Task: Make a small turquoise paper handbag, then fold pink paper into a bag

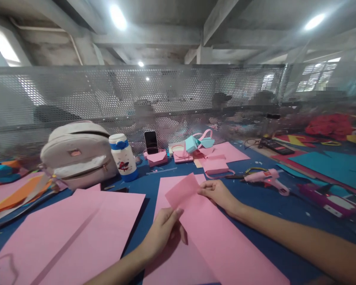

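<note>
A long pink paper strip (222, 233) is held up at its far end between both hands, its near end running toward the bottom edge. My left hand (164, 229) pinches the strip's left edge between thumb and fingers. On the opposite edge, near the upper corner, my right hand (216, 194) grips it with thumb and fingertips. Beneath lies another pink sheet (169, 261), partly covered by the strip and my left hand. Larger pink sheets (106, 221) lie overlapping to the left.
A pale backpack (77, 150), a white-and-blue bottle (123, 158) and a phone (151, 141) stand along the perforated metal screen (172, 95). Small pink paper bags (216, 164) sit at the back. Right of my hand lie a pink glue gun (267, 178) and blue sheets (332, 168).
</note>
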A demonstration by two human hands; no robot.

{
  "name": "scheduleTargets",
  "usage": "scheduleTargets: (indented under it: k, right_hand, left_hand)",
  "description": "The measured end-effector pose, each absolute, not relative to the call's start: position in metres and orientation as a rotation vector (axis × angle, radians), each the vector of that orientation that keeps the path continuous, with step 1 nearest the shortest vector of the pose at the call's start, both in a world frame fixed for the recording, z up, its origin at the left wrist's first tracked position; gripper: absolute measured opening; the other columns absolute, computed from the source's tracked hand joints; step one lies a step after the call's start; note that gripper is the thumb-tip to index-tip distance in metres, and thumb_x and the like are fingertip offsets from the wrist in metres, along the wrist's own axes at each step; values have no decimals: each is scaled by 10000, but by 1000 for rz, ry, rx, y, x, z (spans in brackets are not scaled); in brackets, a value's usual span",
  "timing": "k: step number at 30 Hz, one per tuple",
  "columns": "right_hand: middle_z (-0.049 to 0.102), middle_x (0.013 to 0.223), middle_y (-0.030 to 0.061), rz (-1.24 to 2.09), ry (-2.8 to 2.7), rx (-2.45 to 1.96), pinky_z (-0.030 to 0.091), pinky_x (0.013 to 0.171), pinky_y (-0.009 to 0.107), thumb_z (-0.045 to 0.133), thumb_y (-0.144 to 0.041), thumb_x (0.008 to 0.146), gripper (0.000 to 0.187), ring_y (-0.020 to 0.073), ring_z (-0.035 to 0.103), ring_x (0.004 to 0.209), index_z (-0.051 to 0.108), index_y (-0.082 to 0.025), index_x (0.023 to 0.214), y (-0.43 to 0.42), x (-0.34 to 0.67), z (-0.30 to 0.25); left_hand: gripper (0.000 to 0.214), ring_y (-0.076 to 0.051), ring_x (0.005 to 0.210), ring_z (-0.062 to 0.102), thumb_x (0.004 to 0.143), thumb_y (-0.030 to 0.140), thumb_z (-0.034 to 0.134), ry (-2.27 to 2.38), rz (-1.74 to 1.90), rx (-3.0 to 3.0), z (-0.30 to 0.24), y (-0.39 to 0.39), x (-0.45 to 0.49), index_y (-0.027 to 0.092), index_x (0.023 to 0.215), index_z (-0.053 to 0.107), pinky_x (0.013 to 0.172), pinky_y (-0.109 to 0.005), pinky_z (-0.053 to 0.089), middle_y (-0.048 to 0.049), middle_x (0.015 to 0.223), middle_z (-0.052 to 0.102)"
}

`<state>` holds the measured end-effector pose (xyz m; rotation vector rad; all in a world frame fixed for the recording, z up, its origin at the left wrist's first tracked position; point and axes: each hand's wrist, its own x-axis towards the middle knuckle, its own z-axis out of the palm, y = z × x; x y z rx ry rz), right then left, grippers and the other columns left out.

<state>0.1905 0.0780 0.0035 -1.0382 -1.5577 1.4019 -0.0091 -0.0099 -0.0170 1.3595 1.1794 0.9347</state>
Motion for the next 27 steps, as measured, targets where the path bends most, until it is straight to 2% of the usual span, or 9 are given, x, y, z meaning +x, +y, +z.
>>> scheduleTargets:
  k: [6, 8, 9, 11, 13, 15, 17, 22, 27]
  right_hand:
    - [433, 430, -78, 1392, -1619, -1004, 203, 413, 217, 800, -498, 597, 399, 56, 332, 392, 595, -157, 612, 75, 195, 10]
    - [436, 423, -77, 1394, -1659, -994, 209, 418, 214, 795, -448, 601, 352, 54, 323, 393, 603, -153, 595, 74, 195, 9]
    - [448, 427, -72, 1394, -1683, -986, 222, 426, 212, 790, -416, 601, 325, 54, 331, 400, 604, -151, 576, 73, 195, 9]
    - [505, 457, -50, 1387, -1737, -965, 266, 453, 210, 767, -347, 605, 261, 64, 385, 431, 615, -144, 547, 71, 193, 7]
    - [561, 494, -29, 1367, -1792, -943, 305, 483, 214, 721, -274, 613, 167, 84, 445, 470, 648, -137, 552, 68, 191, 5]
    - [610, 539, -13, 1341, -1840, -921, 338, 511, 220, 665, -217, 624, 94, 105, 496, 515, 689, -134, 585, 63, 190, 2]
    - [647, 587, -3, 1305, -1876, -906, 364, 540, 226, 633, -186, 629, 99, 126, 536, 565, 717, -135, 616, 58, 191, 0]
    - [657, 601, 3, 1243, -1916, -912, 388, 568, 232, 650, -198, 651, 100, 138, 555, 591, 722, -137, 619, 55, 195, 0]
    - [618, 552, -9, 1238, -1897, -950, 375, 548, 226, 680, -226, 662, 113, 116, 520, 546, 693, -138, 592, 57, 197, 7]
  left_hand:
    - [571, -142, 455, 524, 911, 600, 431, 1327, 996, 1654, 9, 4, -22, 140, 627, 614, 471, -237, 362, -50, 514, 610]
    - [474, -192, 644, 632, 943, 515, 403, 1352, 1022, 1824, 28, 13, -29, 131, 991, 676, 610, -278, 459, -83, 756, 715]
    - [451, -210, 754, 655, 940, 477, 413, 1364, 1035, 1921, 39, 17, -30, 156, 1174, 625, 689, -306, 477, -97, 912, 735]
    - [447, -240, 1009, 633, 906, 399, 497, 1351, 981, 2142, 58, 23, -27, 214, 1308, 557, 906, -370, 428, -104, 1184, 686]
    - [311, -271, 1040, 618, 797, 330, 662, 1315, 822, 2355, 70, 28, -16, 237, 1092, 700, 957, -396, 369, -83, 1119, 717]
    - [67, -256, 853, 658, 717, 215, 736, 1287, 625, 2509, 75, 30, -2, 224, 782, 749, 914, -399, 363, -60, 834, 757]
    - [131, -219, 691, 648, 700, 108, 721, 1287, 477, 2601, 75, 32, 13, 206, 614, 715, 858, -389, 363, -38, 632, 719]
    - [179, -191, 631, 641, 696, 51, 693, 1347, 354, 2666, 75, 34, 24, 214, 640, 740, 782, -345, 362, -24, 636, 734]
    - [143, -194, 680, 668, 784, 187, 651, 1457, 499, 2554, 84, 34, 4, 225, 740, 781, 660, -276, 388, -27, 730, 762]
